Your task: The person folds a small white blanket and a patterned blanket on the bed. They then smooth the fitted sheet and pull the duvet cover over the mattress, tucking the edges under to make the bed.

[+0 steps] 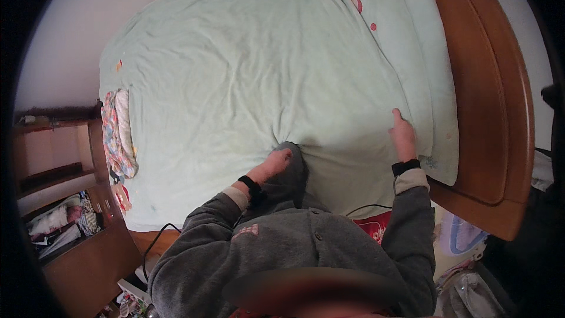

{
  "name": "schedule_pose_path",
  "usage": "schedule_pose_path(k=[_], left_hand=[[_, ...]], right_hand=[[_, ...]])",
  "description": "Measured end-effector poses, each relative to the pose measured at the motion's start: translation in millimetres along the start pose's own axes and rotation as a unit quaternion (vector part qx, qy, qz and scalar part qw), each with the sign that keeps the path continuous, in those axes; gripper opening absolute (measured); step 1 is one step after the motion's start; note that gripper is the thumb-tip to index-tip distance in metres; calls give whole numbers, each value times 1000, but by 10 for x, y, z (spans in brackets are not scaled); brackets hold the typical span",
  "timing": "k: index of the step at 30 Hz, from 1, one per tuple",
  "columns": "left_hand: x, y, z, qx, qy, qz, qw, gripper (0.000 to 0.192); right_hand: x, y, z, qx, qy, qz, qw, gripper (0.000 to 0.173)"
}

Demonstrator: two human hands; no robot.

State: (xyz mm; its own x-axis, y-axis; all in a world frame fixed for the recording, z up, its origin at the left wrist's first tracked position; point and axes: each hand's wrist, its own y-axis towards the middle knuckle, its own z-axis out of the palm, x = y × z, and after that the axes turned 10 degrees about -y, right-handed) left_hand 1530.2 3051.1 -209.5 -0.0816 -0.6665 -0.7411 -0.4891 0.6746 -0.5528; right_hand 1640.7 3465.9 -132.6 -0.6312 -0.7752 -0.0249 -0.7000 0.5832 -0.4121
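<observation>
A pale green blanket (247,75) with many creases covers the bed in front of me. My left hand (279,161), its fingers curled in, is over my bent knee (296,163), which presses into the blanket's near part. I see nothing held in it. Toward the right, my right hand (402,134) lies at the blanket's edge, index finger pointing away and thumb apart; its other fingers are hard to make out. Just beyond that edge is a pale green pillow (435,79) with small printed figures nearby. A black band shows at each wrist.
The brown wooden headboard (476,97) borders the right side. A folded floral cloth (118,132) lies at the bed's left edge. Open shelves with folded clothes (66,221) stand lower left. A black cable (152,247) and a red package (373,225) are near me.
</observation>
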Motion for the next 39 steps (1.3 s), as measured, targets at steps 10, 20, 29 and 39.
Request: schedule_pose_path(k=[10,20,29,39], left_hand=[[360,-490,-150,-148,-60,-42,986,20],[24,238,17,-147,-28,63,987,19],[-833,2407,-672,-170,-106,177,964,19],[-1192,4363,-1022,-412,-147,175,882,20]], right_hand=[[-365,-464,25,-22,-16,0,1000,63],[-137,105,-110,-89,-112,-69,987,61],[-511,524,-208,-17,132,-19,991,50],[-586,779,-106,31,244,17,969,54]])
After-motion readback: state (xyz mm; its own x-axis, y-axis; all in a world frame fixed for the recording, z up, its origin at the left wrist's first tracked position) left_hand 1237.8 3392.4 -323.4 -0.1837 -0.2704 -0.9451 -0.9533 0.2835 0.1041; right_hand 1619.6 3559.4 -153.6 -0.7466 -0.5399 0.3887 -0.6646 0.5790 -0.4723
